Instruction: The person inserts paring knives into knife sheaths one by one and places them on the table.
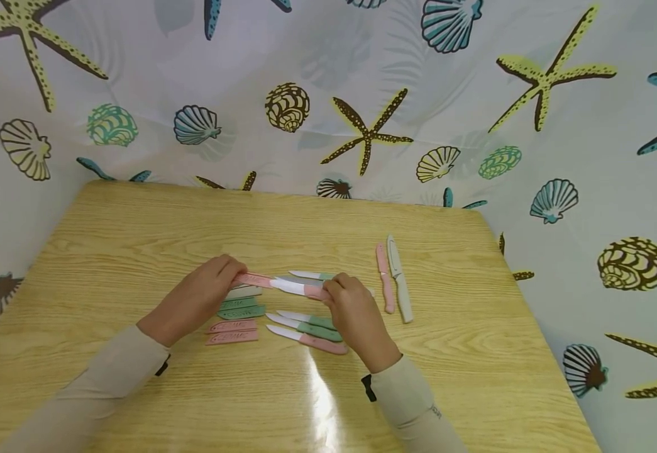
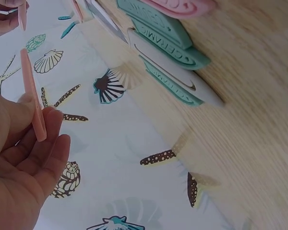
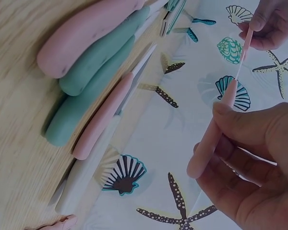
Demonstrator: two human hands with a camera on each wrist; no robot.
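Observation:
My left hand (image 1: 195,299) pinches a pink blade sheath (image 1: 254,279) between thumb and fingers, raised above the table. Opposite it, my right hand (image 1: 358,321) grips a knife by its pink handle (image 3: 211,143). The knife's white blade (image 1: 290,286) points left and meets the sheath's mouth; how far the tip is inside cannot be told. Below the hands lie bare knives with green handles (image 1: 319,329) and a pink-handled knife (image 1: 324,343). Near my left hand are a white sheath (image 1: 244,292), green sheaths (image 1: 242,312) and pink sheaths (image 1: 232,337).
To the right lie a sheathed pink knife (image 1: 385,277) and a sheathed white knife (image 1: 400,281). Behind the right hand, another green-handled knife (image 1: 305,274) is partly covered. A shell-patterned cloth (image 1: 317,63) borders the wooden table (image 1: 164,402).

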